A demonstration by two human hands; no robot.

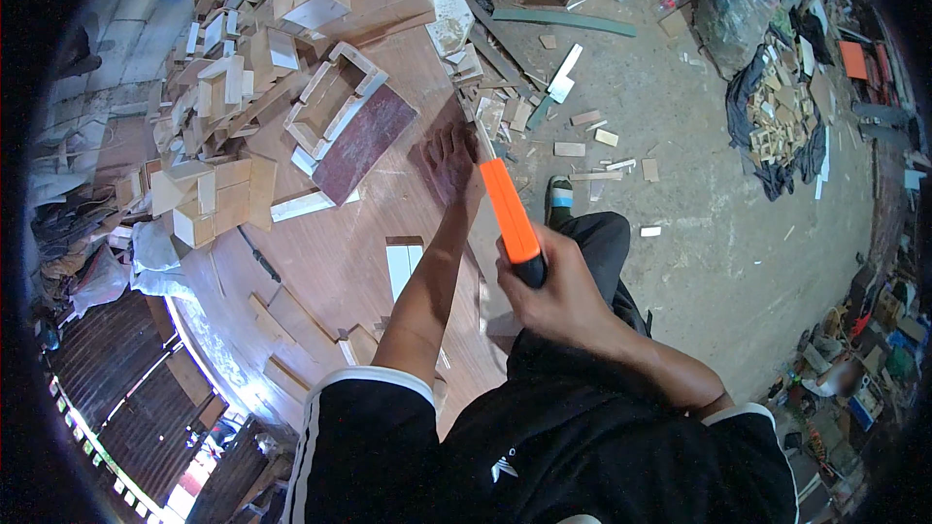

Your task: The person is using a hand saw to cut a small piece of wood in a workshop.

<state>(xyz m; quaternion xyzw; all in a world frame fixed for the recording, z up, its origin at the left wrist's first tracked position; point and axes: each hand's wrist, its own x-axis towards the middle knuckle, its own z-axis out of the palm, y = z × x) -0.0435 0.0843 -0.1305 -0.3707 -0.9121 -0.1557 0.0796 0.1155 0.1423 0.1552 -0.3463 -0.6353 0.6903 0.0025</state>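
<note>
My right hand [553, 286] is closed round the black grip of an orange tool [511, 209] that looks like a handsaw, seen from above and nearly edge-on. Its far end points at the edge of the wooden worktop [388, 184]; most of any blade is hidden from this angle. Just left of that end, my left hand [450, 160] lies palm down at the worktop's edge with its fingers spread. Whether a thin piece lies under the left palm, I cannot tell. A white-topped wooden block [403, 267] rests beside my left forearm.
Left on the worktop are an open wooden box frame [335, 102], a dark red panel [364, 146] and piled wooden boxes [233, 87]. Offcuts [570, 148] and a green strip [563, 21] lie on the floor to the right. A dark sack of scraps [777, 121] sits farther off.
</note>
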